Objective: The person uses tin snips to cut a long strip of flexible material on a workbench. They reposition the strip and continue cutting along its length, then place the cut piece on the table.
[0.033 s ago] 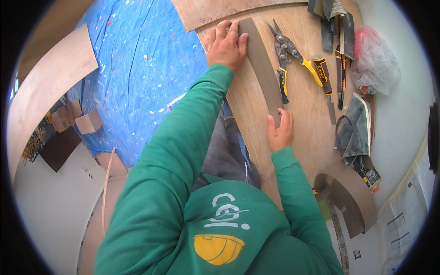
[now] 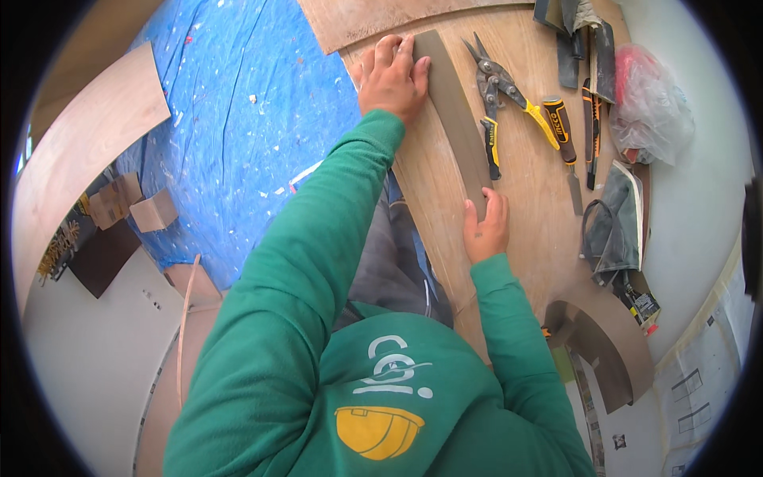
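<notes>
A long, thin brown strip (image 2: 453, 107) lies lengthwise on the plywood board (image 2: 528, 215), narrowing toward me in view. At its far end, my left hand (image 2: 393, 83) is closed over the left edge, the thumb resting on the strip's face and the fingers bent near the board's edge. My right hand (image 2: 486, 226) pinches the near end between thumb and fingers. Just right of the strip lie tin snips (image 2: 501, 87) with yellow-and-black handles, jaws pointing away from me. The undersides of both hands are hidden.
Right of the snips are a yellow-and-black-handled chisel-like tool (image 2: 563, 139) and a utility knife (image 2: 590, 131). A clear plastic bag (image 2: 648, 111) and a dark pouch (image 2: 616, 222) line the right side. Blue sheeting (image 2: 262, 103) covers the floor at left; a curved brown offcut (image 2: 612, 342) sits lower right.
</notes>
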The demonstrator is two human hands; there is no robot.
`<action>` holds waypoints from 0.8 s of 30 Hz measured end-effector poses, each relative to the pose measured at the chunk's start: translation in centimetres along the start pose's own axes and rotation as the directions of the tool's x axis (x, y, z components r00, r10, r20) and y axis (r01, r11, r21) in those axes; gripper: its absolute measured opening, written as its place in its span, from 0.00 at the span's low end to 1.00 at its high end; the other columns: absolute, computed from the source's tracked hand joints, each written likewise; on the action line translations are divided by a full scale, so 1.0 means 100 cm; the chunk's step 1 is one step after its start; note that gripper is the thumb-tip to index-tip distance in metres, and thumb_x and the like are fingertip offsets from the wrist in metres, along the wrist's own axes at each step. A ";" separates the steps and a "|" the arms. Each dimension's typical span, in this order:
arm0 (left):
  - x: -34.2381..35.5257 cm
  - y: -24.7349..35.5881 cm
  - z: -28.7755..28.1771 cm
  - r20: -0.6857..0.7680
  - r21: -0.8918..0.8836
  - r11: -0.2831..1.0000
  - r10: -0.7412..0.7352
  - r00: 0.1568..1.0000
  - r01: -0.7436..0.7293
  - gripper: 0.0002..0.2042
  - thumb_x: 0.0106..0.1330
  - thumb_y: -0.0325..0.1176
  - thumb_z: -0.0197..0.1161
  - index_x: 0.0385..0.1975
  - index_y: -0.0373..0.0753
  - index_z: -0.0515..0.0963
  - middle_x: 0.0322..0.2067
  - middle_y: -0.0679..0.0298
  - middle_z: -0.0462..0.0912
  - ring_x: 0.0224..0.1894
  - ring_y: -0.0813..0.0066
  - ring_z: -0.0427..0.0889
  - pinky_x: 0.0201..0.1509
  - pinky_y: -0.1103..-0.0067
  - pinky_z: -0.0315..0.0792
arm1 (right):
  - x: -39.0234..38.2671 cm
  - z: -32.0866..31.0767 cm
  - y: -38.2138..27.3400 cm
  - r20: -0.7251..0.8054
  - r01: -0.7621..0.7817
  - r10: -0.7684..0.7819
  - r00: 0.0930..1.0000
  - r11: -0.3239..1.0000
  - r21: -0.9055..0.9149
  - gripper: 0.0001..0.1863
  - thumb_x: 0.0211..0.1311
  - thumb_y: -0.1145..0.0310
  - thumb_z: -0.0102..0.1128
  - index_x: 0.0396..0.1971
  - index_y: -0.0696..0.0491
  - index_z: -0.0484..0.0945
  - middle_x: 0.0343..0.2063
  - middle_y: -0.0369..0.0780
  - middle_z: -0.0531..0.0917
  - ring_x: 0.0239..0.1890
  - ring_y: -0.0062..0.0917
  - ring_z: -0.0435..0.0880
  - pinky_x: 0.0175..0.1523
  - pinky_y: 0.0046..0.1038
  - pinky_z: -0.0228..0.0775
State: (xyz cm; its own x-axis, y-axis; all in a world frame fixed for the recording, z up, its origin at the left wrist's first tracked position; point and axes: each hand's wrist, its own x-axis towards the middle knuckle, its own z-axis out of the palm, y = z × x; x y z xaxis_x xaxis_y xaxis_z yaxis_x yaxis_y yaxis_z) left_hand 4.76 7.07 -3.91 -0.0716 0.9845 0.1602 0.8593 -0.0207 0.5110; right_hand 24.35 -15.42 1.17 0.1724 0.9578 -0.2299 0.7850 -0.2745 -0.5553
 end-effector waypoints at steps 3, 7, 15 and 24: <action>0.006 -0.001 0.004 -0.022 0.007 1.000 0.015 1.000 -0.015 0.24 0.71 0.47 0.67 0.64 0.46 0.80 0.60 0.64 0.78 0.65 0.59 0.73 0.71 0.61 0.63 | 0.005 0.007 0.004 -0.028 0.009 -0.009 1.000 1.000 -0.008 0.21 0.67 0.67 0.68 0.56 0.58 0.76 0.48 0.49 0.79 0.53 0.49 0.78 0.58 0.45 0.72; 0.005 -0.002 0.006 -0.033 0.014 1.000 0.022 0.999 -0.021 0.24 0.71 0.47 0.67 0.64 0.46 0.81 0.60 0.63 0.78 0.64 0.58 0.74 0.71 0.60 0.63 | 0.005 0.007 0.003 -0.031 -0.004 0.003 1.000 1.000 -0.012 0.20 0.67 0.66 0.68 0.55 0.57 0.78 0.48 0.49 0.79 0.52 0.49 0.78 0.58 0.46 0.72; 0.007 -0.001 0.004 -0.004 0.029 0.999 0.016 1.000 -0.015 0.23 0.72 0.49 0.66 0.63 0.46 0.81 0.61 0.63 0.78 0.65 0.59 0.73 0.71 0.61 0.62 | 0.007 0.000 0.001 -0.050 0.054 -0.059 0.997 0.994 -0.096 0.20 0.64 0.65 0.71 0.54 0.56 0.81 0.45 0.48 0.77 0.50 0.48 0.77 0.55 0.46 0.72; 0.007 -0.003 0.005 0.024 0.002 0.999 -0.048 0.999 0.048 0.26 0.71 0.50 0.66 0.65 0.44 0.78 0.65 0.63 0.76 0.69 0.58 0.71 0.74 0.60 0.60 | 0.008 -0.001 0.004 -0.044 0.032 -0.033 0.998 0.999 -0.018 0.22 0.63 0.65 0.73 0.55 0.51 0.80 0.46 0.48 0.75 0.49 0.47 0.76 0.54 0.45 0.71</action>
State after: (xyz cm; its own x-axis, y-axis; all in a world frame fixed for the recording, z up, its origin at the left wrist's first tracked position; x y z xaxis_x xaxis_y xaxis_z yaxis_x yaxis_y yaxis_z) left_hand 4.71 7.84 -4.32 -0.1005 0.9883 0.1149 0.8558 0.0269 0.5166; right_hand 24.85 -14.73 0.82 0.1725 0.9691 -0.1762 0.8006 -0.2422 -0.5481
